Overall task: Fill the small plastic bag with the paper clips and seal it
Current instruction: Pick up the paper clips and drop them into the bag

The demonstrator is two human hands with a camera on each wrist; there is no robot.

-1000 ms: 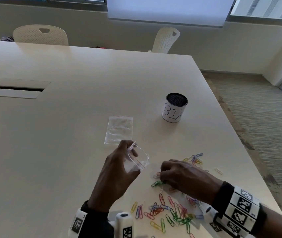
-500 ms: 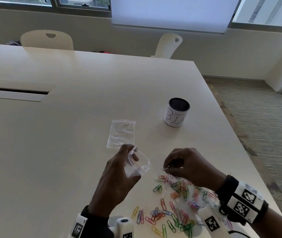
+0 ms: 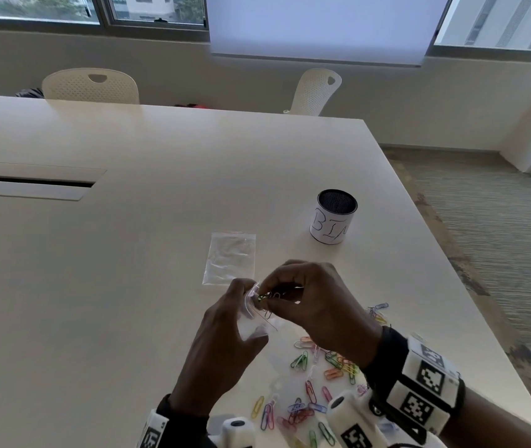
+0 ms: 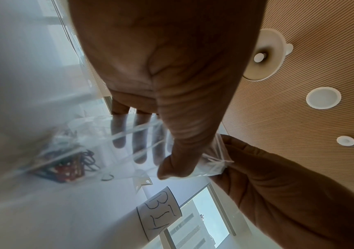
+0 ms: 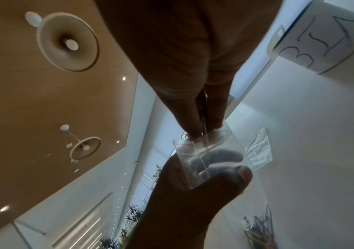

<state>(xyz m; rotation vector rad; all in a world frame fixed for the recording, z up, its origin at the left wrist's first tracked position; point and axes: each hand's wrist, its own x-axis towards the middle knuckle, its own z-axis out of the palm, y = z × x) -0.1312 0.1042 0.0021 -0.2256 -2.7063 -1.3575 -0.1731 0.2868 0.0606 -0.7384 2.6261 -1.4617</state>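
My left hand (image 3: 247, 300) grips a small clear zip bag (image 3: 253, 321) above the table, mouth held open toward the right. My right hand (image 3: 267, 295) pinches a few paper clips (image 3: 265, 297) right at that mouth. In the right wrist view a clip (image 5: 204, 128) hangs from the fingertips (image 5: 193, 128) into the bag (image 5: 216, 151). Through the plastic (image 4: 129, 143), the left wrist view shows my fingers behind it. A pile of coloured paper clips (image 3: 322, 379) lies loose on the table under my right wrist.
A second clear bag (image 3: 230, 258) lies flat on the white table (image 3: 128, 286) just beyond my hands. A mesh cup labelled BIN (image 3: 335, 218) stands to the right of it. The table's right edge (image 3: 451, 286) is close, and chairs (image 3: 91, 85) stand at the far side.
My right hand has picked clips from the pile, lifted, and moved left to the bag's mouth. The left hand holds the bag in about the same place.
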